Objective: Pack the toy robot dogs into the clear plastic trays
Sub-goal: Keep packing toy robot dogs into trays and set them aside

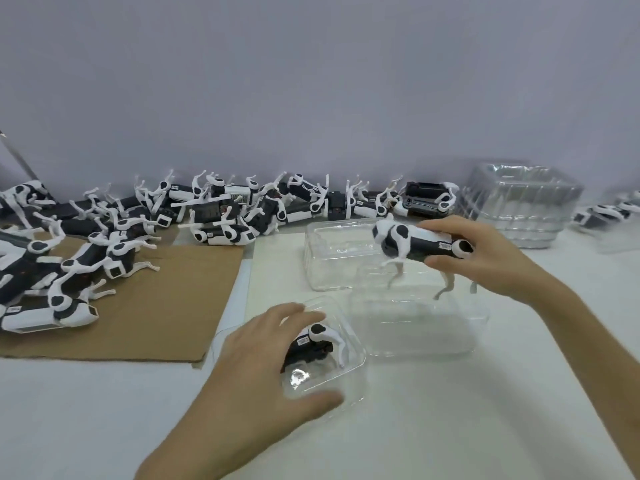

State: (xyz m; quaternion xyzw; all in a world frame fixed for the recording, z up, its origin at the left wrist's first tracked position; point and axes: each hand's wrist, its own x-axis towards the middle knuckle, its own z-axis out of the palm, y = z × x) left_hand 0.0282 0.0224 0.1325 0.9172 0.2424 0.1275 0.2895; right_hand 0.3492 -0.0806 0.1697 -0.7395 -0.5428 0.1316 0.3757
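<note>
Head view: near centre, left hand (263, 358) spread wide across near tray (360, 353), thumb and fingers gripping opposite rims, packed dog (317, 341) lying inside. Farther right, right hand (485, 254) clasping held dog (412, 242) by its body, legs dangling over empty tray (415, 327). Far left, dog heap (138, 220); far right, tray stack (519, 206)

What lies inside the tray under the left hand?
One toy dog lies inside the tray; a white leg and black body show. The left hand covers its other end.
</note>
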